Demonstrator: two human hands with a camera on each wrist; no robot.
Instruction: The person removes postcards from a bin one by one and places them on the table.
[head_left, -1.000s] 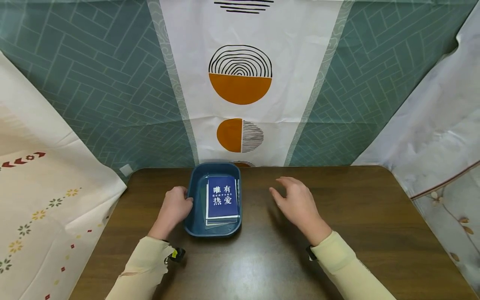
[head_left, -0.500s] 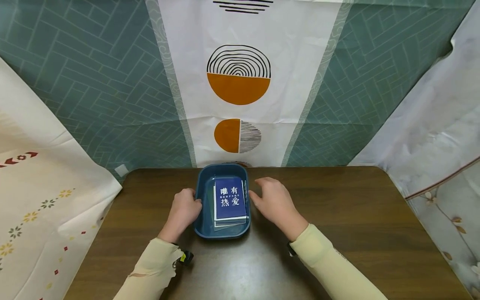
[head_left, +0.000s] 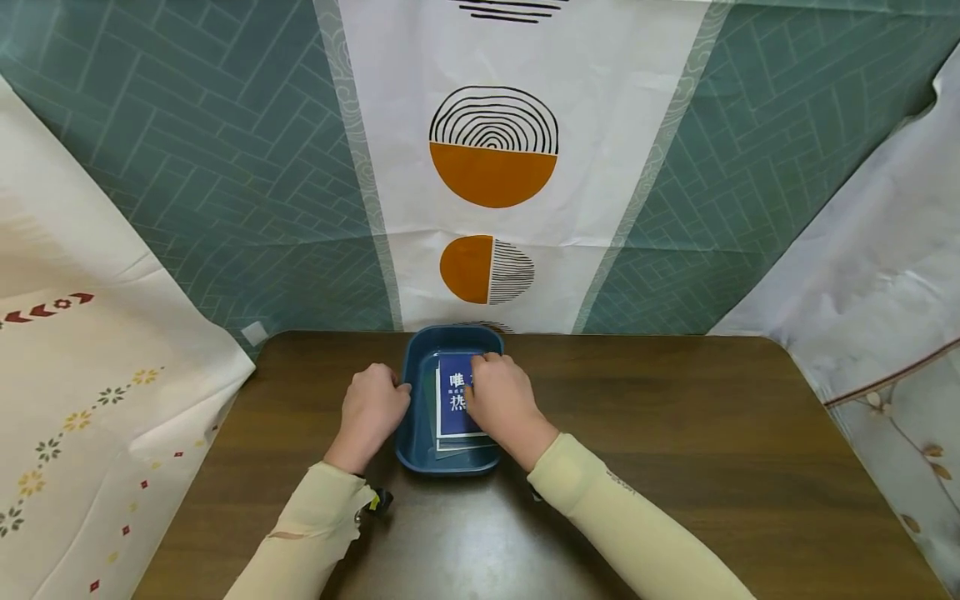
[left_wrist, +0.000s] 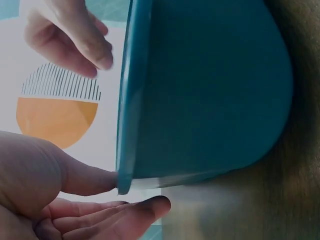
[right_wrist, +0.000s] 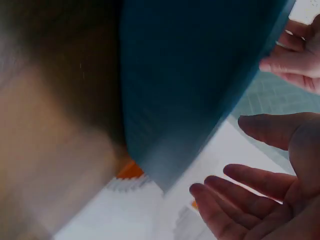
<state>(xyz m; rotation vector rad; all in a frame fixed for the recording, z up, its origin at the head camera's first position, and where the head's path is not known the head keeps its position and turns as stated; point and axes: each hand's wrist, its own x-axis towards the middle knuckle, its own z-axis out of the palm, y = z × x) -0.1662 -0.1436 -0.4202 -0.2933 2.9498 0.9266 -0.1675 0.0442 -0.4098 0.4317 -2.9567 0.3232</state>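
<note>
A blue plastic bin [head_left: 415,454] stands on the table toward its back edge. Inside lies a small stack of booklets [head_left: 452,425], the top one dark blue with white characters. My left hand [head_left: 373,410] pinches the bin's left rim; the left wrist view shows the thumb [left_wrist: 92,180] on the rim and the fingers alongside the outer wall. Over the bin's right side is my right hand [head_left: 504,400], covering part of the top booklet. Its fingers [right_wrist: 245,195] are loosely bent and apart, with nothing between them in the right wrist view.
The brown wooden table [head_left: 675,467] extends widely to the right of the bin. A patterned green and white cloth [head_left: 405,283] hangs behind its back edge. White cloths drape at the left [head_left: 150,350] and right [head_left: 862,317] sides.
My right hand has moved left from the bare tabletop to above the bin's right side and the booklets. The bin has shifted slightly right with my left hand still at its rim.
</note>
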